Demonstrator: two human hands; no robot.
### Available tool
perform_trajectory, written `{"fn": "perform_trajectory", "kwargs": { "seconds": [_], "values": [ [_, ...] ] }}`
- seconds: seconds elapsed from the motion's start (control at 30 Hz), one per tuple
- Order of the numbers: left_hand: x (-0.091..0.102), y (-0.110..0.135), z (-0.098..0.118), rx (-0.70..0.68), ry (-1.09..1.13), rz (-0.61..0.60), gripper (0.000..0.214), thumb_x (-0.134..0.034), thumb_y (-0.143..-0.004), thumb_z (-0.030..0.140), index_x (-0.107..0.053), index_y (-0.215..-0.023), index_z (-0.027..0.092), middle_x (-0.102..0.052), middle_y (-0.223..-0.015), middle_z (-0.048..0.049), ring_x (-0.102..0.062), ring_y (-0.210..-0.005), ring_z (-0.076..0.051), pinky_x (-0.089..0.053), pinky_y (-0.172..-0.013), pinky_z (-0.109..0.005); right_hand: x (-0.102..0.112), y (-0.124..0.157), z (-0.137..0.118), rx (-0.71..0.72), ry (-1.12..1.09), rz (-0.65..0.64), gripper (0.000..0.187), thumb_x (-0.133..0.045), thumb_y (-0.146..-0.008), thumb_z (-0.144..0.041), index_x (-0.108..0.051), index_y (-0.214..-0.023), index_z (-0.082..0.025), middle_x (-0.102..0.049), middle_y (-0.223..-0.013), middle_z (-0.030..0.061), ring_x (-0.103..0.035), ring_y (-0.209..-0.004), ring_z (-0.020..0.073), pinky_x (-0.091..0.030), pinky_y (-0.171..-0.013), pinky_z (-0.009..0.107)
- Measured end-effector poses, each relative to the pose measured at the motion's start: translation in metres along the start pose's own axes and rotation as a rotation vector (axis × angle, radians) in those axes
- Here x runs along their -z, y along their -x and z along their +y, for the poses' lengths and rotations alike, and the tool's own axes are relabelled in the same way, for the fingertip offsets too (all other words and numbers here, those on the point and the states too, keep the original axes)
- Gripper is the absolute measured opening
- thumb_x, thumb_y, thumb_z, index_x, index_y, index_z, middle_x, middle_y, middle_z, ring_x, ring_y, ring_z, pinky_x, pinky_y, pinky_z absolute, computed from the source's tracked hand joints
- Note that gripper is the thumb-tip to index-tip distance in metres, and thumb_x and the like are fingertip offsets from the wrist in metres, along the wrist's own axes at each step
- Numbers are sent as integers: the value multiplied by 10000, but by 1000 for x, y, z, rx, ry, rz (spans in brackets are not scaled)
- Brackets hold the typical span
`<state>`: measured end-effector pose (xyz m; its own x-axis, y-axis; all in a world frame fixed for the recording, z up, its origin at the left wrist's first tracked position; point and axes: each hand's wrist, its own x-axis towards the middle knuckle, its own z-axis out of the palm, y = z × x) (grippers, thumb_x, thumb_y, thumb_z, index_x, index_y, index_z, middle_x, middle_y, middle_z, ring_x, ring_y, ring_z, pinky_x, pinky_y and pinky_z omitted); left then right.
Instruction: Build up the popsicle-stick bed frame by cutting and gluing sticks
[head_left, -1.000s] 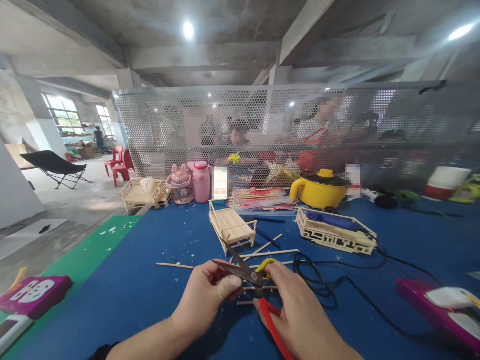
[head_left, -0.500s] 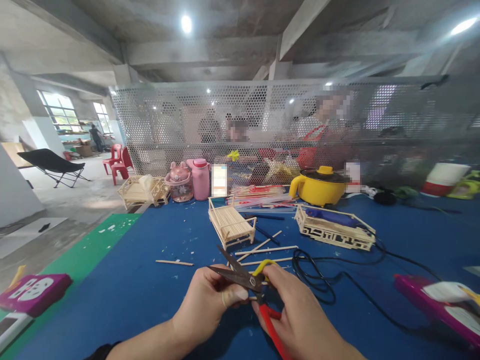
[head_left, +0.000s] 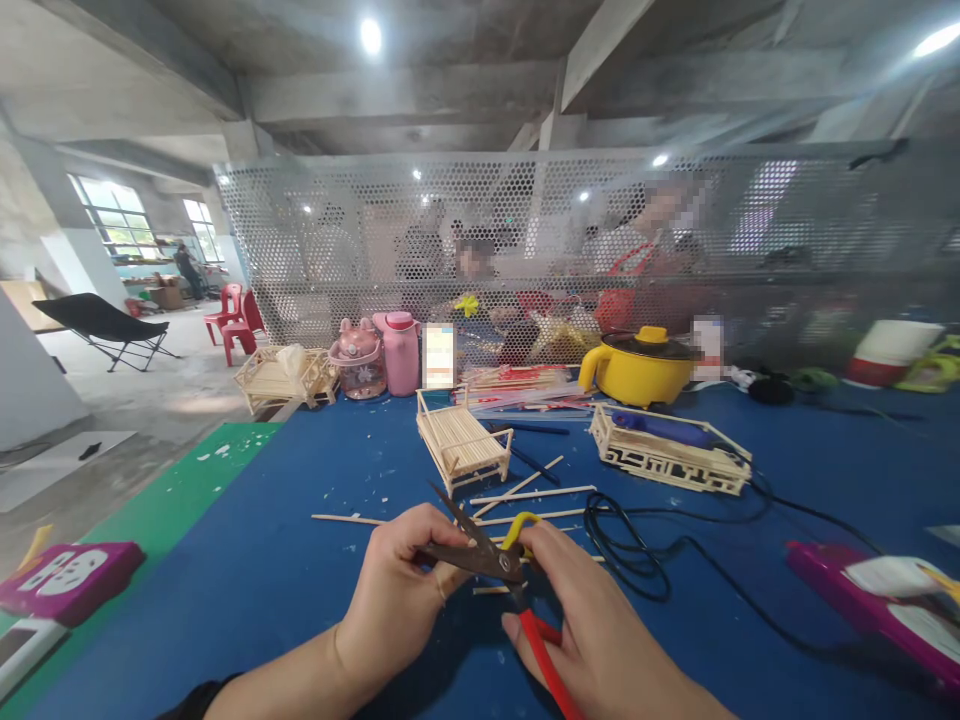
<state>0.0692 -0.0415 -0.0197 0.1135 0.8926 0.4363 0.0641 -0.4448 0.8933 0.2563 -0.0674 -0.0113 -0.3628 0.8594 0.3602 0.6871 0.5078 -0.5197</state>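
Observation:
My right hand (head_left: 581,610) grips scissors (head_left: 504,562) with one red and one yellow handle; their dark blades are apart and point left. My left hand (head_left: 409,570) is closed in a pinch at the lower blade, and what its fingertips hold is too small to make out. A short piece of stick (head_left: 491,590) shows just below the blades. Beyond the hands lie several thin wooden sticks (head_left: 532,494). Behind them stands a small bed-shaped frame of sticks (head_left: 465,440).
Right of centre, a stick frame (head_left: 667,455) holds a blue tool (head_left: 660,430), near a coiled black cable (head_left: 630,550). A yellow pot (head_left: 645,370), a pink bottle (head_left: 401,355) and another stick frame (head_left: 289,378) line the back. Purple power strips (head_left: 82,580) flank the blue table (head_left: 247,560).
My left hand has shifted slightly left and up, its fingertips now across the lower blade. The short stick piece now shows apart from my left thumb. The scissors stay open in my right hand.

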Motion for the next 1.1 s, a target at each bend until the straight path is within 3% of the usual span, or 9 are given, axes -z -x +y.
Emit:
{"fn": "perform_trajectory", "kwargs": {
  "seconds": [0.3, 0.63, 1.1],
  "values": [
    [2, -1, -4, -116, 28, -87, 84, -681, -751, 169, -632, -684, 182, -664, -703, 10, -611, -645, -104, -464, -606, -194, 3, 0, -3, -37, -62, -47, 323, -531, -641, -99, -468, -928, -233, -572, -987, 39, -567, -887, 182, -478, -772, 300],
    [1, 1, 1, -97, 70, -137, 93, -687, -751, 176, -636, -673, 169, -686, -708, -17, -637, -650, -127, -482, -612, -211, 9, 0, -6, 26, -95, -87, 414, -551, -628, -106, -466, -1011, -239, -566, -1034, 32, -558, -977, 174, -452, -842, 282],
    [5, 1, 1, -113, -29, -155, 85, -671, -773, 191, -638, -695, 181, -673, -708, -4, -615, -644, -105, -455, -598, -190, 10, 1, -6, -41, -23, -83, 229, -553, -637, -134, -449, -816, -231, -589, -876, 18, -571, -796, 171, -477, -708, 285]
  ]
}}
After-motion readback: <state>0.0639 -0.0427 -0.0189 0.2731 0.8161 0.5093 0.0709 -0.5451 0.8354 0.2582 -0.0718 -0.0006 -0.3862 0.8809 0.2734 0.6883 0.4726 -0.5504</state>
